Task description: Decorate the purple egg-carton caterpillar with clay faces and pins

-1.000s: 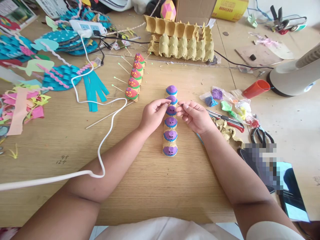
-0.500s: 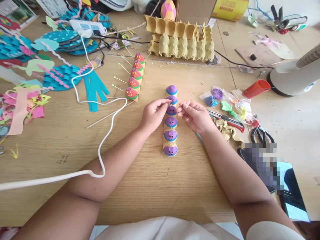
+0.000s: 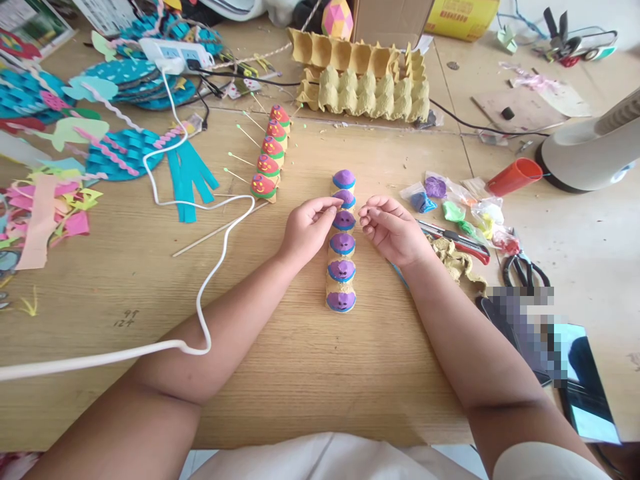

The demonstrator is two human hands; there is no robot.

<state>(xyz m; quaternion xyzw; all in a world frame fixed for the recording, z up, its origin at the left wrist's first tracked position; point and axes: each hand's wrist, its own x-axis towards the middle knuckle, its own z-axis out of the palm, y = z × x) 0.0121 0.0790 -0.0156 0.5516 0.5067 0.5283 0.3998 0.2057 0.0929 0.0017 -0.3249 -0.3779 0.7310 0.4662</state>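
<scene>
A strip of egg-carton cups (image 3: 342, 243), topped in purple with blue rims, lies lengthwise on the table before me. The nearer cups carry small dark eyes, and the nearest ones also have mouths. My left hand (image 3: 311, 225) is at the strip's left side, thumb and forefinger pinched at the second cup from the far end; whatever is between them is too small to make out. On the other side my right hand (image 3: 393, 230) hovers just off the strip, fingers curled and thumb against forefinger. Anything in that pinch cannot be made out.
A red-and-green egg-carton strip (image 3: 270, 153) with pin-like sticks lies beyond on the left. Bare egg cartons (image 3: 373, 93) stand at the back. A utility knife (image 3: 455, 240), scissors (image 3: 525, 272), clay packets (image 3: 453, 212) and a red cup (image 3: 515, 177) sit right. A white cable (image 3: 203, 293) crosses my left arm.
My right hand has drawn slightly to the right, away from the purple strip, its fingers curling a little more. My left hand keeps its place at the second cup.
</scene>
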